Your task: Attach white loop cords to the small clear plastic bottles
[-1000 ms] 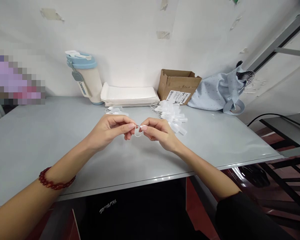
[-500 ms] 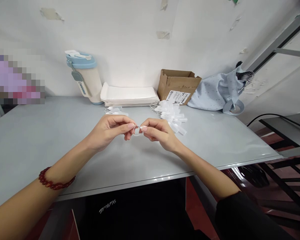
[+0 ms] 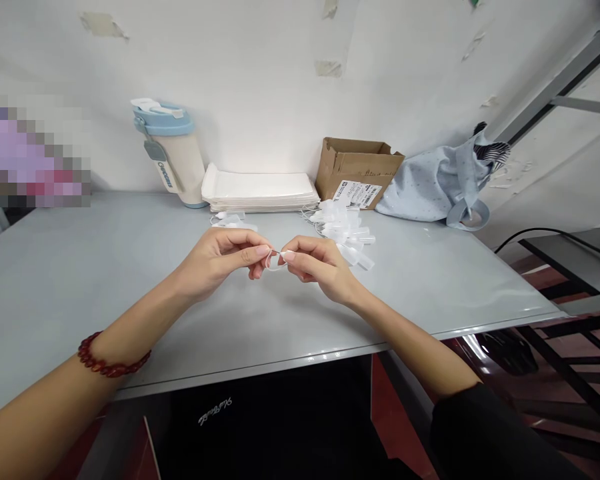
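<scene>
My left hand (image 3: 220, 259) and my right hand (image 3: 317, 261) meet above the middle of the grey table (image 3: 80, 267). Both are closed in a pinch on a small white looped cord piece (image 3: 275, 262) held between their fingertips. A red bead bracelet (image 3: 107, 363) sits on my left wrist. Just behind my right hand lies a pile of small clear plastic pieces with white cords (image 3: 343, 227). A couple more such pieces (image 3: 230, 220) lie behind my left hand.
Along the wall stand a blue-lidded cream tumbler (image 3: 173, 153), a stack of white sheets (image 3: 257, 190), an open cardboard box (image 3: 357, 170) and a light blue cloth bag (image 3: 443, 180). A black cable (image 3: 535, 233) and dark metal frames are off the table's right edge.
The loop between my fingertips has shifted slightly. Both hands stay in the same place.
</scene>
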{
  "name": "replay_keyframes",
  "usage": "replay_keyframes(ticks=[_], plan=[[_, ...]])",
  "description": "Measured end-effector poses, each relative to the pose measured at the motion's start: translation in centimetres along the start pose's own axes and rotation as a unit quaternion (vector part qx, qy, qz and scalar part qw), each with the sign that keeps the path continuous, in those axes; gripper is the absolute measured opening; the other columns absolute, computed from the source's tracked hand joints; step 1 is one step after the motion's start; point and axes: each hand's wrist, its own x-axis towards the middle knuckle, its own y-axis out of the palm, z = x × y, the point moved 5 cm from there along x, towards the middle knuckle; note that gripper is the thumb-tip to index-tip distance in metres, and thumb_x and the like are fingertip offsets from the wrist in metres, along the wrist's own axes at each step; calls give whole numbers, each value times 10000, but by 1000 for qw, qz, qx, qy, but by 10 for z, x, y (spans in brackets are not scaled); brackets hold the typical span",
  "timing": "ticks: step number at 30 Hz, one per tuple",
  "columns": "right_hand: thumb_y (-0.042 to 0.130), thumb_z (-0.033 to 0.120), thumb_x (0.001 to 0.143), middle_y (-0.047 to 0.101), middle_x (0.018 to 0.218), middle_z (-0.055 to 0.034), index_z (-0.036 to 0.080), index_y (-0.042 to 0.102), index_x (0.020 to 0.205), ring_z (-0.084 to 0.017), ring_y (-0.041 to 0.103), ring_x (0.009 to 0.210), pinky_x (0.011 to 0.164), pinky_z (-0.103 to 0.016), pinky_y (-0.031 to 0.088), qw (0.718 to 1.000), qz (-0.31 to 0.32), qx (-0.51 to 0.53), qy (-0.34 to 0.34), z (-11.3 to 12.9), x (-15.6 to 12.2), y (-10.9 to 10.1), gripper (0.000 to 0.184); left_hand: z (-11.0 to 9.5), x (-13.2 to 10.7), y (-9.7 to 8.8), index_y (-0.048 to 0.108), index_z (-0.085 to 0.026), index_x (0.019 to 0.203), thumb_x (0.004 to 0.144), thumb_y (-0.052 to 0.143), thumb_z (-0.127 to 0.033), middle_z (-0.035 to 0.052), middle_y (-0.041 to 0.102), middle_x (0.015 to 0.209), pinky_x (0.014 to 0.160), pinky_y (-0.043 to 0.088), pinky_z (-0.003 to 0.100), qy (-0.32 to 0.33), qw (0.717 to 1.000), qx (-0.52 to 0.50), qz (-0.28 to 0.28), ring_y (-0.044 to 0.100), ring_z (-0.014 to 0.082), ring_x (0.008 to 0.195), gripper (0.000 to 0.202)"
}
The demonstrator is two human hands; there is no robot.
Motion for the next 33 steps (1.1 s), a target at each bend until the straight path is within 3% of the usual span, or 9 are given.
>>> replay_keyframes(ticks=[12,19,24,33], plan=[[568,310,837,404,529,61,144,594,702,-56,351,500,481,-219,265,1000,-2,-24,20,0,1,-1,215,-1,-1,-3,717,-190,762,836,657,-259,6,637,684,589,493,238,8,998,66,-21,561,97,580,118],[550,314,836,405,525,56,138,617,709,-67,353,510,506,-230,268,992,-20,-116,36,2,0,-2,227,-9,-3,-2,702,-186,723,831,644,-267,-7,634,654,590,481,217,-1,983,178,-45,563,94,582,146],[533,308,843,420,537,54,132,626,721,-63,358,513,518,-224,279,986,-22,-166,11,0,1,-1,233,-10,-2,3,691,-179,708,829,628,-297,0,637,645,584,472,222,-10,972,230,-47,573,106,583,181],[518,265,812,412,513,57,134,596,659,-58,336,496,511,-216,273,977,-39,-212,4,-5,2,-1,216,-3,-2,10,683,-159,739,839,597,-287,0,637,643,573,467,213,-19,969,241,-48,579,102,564,184]])
